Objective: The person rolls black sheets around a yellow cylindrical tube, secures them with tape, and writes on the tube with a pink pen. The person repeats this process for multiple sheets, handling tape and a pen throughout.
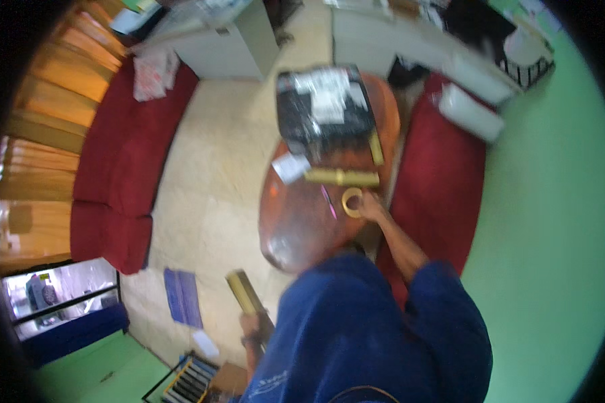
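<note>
My right hand (369,206) has its fingers on the right side of a roll of brown tape (350,211) over the oval wooden table (292,226). My left hand (252,325), low beside my body, grips a long gold-brown strip-like piece (243,292); its exact kind is too blurred to tell. A similar gold-brown strip (340,177) lies across the table just beyond the tape. Left of the tape is a pink and black pen (328,201). Farther back stands a bulky package in black plastic wrap (322,131) with white papers on top. A white paper (291,168) sits at its near left corner.
A shorter gold-brown piece (376,148) lies beside the package. Red sofas flank the table, one left (126,151) and one right (438,186). A blue mat (183,297) lies on the floor near a black rack (189,378). Pale desks (222,50) stand at the far end.
</note>
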{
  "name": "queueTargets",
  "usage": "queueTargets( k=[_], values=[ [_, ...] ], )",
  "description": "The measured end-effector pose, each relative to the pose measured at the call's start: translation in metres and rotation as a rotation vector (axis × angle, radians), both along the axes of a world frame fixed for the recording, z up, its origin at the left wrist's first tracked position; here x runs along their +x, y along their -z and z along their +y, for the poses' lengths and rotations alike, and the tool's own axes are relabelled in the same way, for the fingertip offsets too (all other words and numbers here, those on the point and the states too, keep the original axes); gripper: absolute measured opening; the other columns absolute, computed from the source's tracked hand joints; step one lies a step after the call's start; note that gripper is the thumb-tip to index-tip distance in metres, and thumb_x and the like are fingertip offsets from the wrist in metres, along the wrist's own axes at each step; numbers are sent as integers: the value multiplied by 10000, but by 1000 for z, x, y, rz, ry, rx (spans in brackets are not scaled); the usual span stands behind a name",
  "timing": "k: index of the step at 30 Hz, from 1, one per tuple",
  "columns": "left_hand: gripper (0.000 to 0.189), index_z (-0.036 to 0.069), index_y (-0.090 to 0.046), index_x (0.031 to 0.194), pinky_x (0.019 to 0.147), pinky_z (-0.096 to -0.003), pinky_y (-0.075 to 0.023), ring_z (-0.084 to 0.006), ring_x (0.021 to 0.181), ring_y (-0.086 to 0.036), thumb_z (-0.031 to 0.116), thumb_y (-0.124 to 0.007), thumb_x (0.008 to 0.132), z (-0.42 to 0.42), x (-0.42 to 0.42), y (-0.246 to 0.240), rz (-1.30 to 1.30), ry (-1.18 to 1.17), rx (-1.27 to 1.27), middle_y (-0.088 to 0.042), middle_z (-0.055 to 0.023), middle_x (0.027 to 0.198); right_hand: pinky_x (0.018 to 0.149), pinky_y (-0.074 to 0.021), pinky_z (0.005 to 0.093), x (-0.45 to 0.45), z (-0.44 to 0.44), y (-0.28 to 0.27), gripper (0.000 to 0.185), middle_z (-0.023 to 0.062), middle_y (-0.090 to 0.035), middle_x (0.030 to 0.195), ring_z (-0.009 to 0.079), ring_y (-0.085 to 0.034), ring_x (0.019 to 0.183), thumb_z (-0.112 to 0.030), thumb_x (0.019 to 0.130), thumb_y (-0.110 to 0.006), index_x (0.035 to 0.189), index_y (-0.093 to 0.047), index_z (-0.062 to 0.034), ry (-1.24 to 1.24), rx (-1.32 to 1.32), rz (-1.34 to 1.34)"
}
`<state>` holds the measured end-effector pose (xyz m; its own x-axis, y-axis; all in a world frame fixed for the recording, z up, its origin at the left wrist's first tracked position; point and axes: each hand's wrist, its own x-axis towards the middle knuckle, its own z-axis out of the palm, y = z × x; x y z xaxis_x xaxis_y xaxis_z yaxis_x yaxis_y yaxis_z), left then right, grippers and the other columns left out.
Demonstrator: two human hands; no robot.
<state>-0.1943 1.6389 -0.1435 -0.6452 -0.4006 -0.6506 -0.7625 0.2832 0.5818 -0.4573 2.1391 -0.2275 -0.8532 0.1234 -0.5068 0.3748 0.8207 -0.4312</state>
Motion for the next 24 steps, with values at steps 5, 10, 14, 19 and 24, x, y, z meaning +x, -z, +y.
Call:
queueTargets(
  k=[5,10,14,19,24],
  values=[
    [206,-11,-667,880,573,-338,-502,-194,631,-619,76,-751,713,35,-30,-82,-122,-126,-17,-664,-72,759,1059,-428,494,50,-17,53,489,220,-510,1386,423,-446,1311,-197,825,-678,1276,-606,-21,-82,71,177],
    [332,-24,-645,932,618,-355,-532,-218,664,-637,92,-791,657,68,-61,-129,-152,64,-66,-671,-94,786,1001,-405,518,34,-39,69,406,157,-533,1323,352,-441,1279,-211,825,-697,1204,-647,-73,-184,180,45],
    [404,-35,-634,997,680,-355,-548,-219,734,-650,96,-798,652,72,-65,-137,-104,178,-38,-680,-103,850,934,-419,531,36,-43,91,305,150,-605,1223,339,-518,1199,-192,844,-681,1125,-669,-74,-173,274,80],
    [420,-39,-635,988,681,-366,-555,-221,740,-667,131,-811,648,61,-66,-128,-68,116,-3,-691,-109,835,835,-467,524,51,-43,61,261,228,-649,1069,368,-630,1011,-151,887,-619,1101,-632,-1,-37,-133,186],
    [465,-7,-681,1004,682,-387,-558,-237,730,-691,241,-837,643,51,-78,-103,-12,127,-94,-723,-149,833,994,-458,366,68,-61,9,375,133,-635,1209,238,-592,1113,-69,988,-542,1346,-539,39,165,-904,194]
  ],
)
